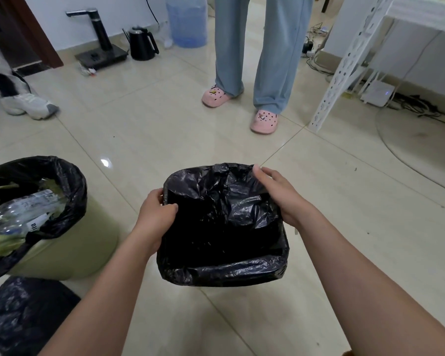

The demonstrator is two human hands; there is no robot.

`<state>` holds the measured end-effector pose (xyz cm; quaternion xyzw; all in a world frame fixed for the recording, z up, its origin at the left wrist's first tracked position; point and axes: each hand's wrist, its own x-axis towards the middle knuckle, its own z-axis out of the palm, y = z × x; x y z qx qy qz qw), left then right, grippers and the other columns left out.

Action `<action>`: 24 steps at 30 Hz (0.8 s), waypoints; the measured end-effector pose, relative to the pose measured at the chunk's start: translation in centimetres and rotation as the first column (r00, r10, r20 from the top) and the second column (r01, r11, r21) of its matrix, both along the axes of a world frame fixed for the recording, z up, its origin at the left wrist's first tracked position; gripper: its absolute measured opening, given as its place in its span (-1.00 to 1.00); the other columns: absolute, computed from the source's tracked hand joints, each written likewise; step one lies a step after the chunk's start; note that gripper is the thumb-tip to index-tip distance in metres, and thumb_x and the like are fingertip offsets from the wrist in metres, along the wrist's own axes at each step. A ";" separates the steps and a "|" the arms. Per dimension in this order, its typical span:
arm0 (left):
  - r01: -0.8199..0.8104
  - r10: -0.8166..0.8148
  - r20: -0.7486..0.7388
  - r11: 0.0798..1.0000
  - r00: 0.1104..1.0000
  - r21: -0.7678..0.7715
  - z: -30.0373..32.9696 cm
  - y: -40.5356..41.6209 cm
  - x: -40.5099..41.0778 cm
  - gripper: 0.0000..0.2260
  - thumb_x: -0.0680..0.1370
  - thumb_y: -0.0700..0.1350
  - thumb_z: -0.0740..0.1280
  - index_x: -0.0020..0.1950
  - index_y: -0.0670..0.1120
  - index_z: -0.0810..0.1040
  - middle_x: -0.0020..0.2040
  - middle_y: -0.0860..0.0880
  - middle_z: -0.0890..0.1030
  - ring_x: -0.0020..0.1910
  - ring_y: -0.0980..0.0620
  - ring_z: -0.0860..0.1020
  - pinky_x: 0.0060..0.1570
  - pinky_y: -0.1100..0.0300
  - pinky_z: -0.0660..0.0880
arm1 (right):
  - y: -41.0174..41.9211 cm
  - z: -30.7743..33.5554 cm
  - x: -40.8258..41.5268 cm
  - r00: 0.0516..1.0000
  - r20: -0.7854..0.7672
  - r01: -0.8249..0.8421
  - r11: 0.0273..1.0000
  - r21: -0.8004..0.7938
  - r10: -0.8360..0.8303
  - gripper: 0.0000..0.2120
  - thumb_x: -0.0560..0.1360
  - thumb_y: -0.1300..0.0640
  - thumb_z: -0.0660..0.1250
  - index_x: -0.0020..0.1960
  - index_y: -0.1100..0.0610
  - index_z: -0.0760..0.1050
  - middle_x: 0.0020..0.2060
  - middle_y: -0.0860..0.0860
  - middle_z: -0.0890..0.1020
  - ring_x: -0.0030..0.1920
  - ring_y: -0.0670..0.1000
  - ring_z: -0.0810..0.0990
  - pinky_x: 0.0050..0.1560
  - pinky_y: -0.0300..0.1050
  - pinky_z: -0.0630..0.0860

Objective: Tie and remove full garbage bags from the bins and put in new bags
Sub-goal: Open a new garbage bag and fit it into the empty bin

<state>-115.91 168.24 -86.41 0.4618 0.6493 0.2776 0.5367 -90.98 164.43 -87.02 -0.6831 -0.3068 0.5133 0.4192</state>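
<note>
bag [224, 214] between hands | left [156, 214] pinches rim | right [280, 196] on far edge

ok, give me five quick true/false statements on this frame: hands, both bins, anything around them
1. Both hands are at the rim of the square bin lined with a black bag. True: left hand at its left edge, right hand at its far right corner.
2. The round green bin is empty. False: its bag holds plastic bottles and green scraps.
3. The bag in the square bin is tied shut. False: it lies open, folded over the rim.
4. A black kettle stands on the floor by the wall. True.
5. The person standing opposite wears white sneakers. False: pink clogs.
</note>
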 end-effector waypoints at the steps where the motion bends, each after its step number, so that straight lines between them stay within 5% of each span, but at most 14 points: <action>1: 0.009 -0.009 -0.004 1.000 1.000 -0.025 -0.1 0.0 0.0 -0.70 0.53 -0.33 0.20 0.21 -0.09 0.49 0.11 -0.12 0.60 0.04 -0.15 0.61 0.12 -0.14 0.55 | 0.0 -0.2 -0.1 1.000 -0.010 -0.023 1.000 0.001 0.023 -0.42 0.46 -0.33 0.28 0.30 0.04 0.46 0.03 -0.05 0.67 -0.07 -0.14 0.66 -0.18 -0.30 0.52; 4: 0.022 -0.023 -0.009 0.997 1.000 -0.075 -0.4 -0.2 -0.1 -0.78 0.55 -0.32 0.20 0.13 -0.12 0.51 0.04 -0.18 0.61 -0.01 -0.17 0.62 0.07 -0.11 0.57 | -0.2 -0.8 -0.3 0.998 -0.034 -0.059 0.998 -0.024 0.058 -0.53 0.52 -0.32 0.19 0.05 0.05 0.60 -0.12 -0.05 0.73 -0.07 -0.08 0.70 -0.06 -0.17 0.58; 7: 0.050 -0.051 -0.092 0.999 0.994 -0.021 -0.5 -0.5 -0.2 -0.69 0.54 -0.24 0.30 0.28 -0.09 0.43 0.05 -0.06 0.58 -0.01 -0.06 0.59 0.04 0.01 0.55 | -0.5 -0.6 -0.1 0.998 0.052 -0.032 0.996 -0.078 0.037 -0.38 0.46 -0.36 0.25 0.28 0.09 0.46 0.08 0.04 0.66 0.10 0.05 0.63 0.26 0.03 0.48; 11: 0.169 -0.113 -0.350 0.977 0.930 0.133 -0.3 -1.0 -0.7 -0.30 0.49 -0.10 0.43 0.53 -0.05 0.14 0.40 -0.10 0.35 0.30 -0.10 0.43 0.23 0.08 0.39 | -2.7 0.8 -0.1 0.968 0.241 -0.048 0.994 -0.097 0.071 -0.06 0.31 -0.43 0.35 0.52 -0.07 0.08 0.28 0.01 0.46 0.17 0.03 0.52 0.18 -0.06 0.41; 14: 0.276 -0.215 -0.369 0.953 0.904 0.122 -0.6 -2.0 -0.9 -0.25 0.47 -0.14 0.44 0.53 0.00 0.07 0.36 -0.05 0.36 0.29 -0.08 0.43 0.16 0.15 0.35 | -4.9 0.8 -1.2 0.945 0.295 -0.106 0.986 -0.127 0.140 0.17 0.18 -0.35 0.52 0.54 -0.11 -0.11 0.38 0.02 0.42 0.33 0.06 0.45 0.35 -0.03 0.36; 18: 0.332 -0.306 -0.251 0.941 0.918 0.069 -1.1 -2.8 -1.2 -0.33 0.52 -0.29 0.19 0.45 0.24 0.01 0.28 -0.02 0.42 -0.02 0.10 0.48 -0.06 0.25 0.38 | -4.6 -0.9 -1.9 0.849 0.502 -0.141 0.986 -0.088 0.166 -0.21 0.49 0.18 0.39 0.54 0.06 -0.03 0.22 0.09 0.54 0.24 0.13 0.51 0.06 -0.21 0.34; 21: 0.291 -0.275 -0.153 0.952 0.949 0.092 -1.3 -2.6 -1.2 -0.33 0.53 -0.31 0.12 0.47 0.27 0.02 0.31 0.01 0.41 0.19 0.02 0.42 0.14 0.16 0.38 | -3.3 -1.0 -1.5 0.806 0.572 -0.140 0.988 -0.070 0.155 -0.39 0.49 0.34 0.13 0.50 0.09 0.08 0.15 0.16 0.55 0.02 0.06 0.45 -0.06 -0.21 0.27; 24: 0.232 -0.219 -0.127 0.968 0.967 0.099 -1.4 -2.5 -0.9 -0.36 0.59 -0.27 0.17 0.53 0.20 0.00 0.37 0.02 0.39 0.25 0.04 0.39 0.27 0.13 0.33 | -2.5 -1.0 -1.2 0.811 0.574 -0.106 0.993 -0.044 0.112 -0.40 0.50 0.34 0.13 0.50 0.09 0.11 0.18 0.16 0.55 0.05 0.10 0.48 -0.05 -0.24 0.27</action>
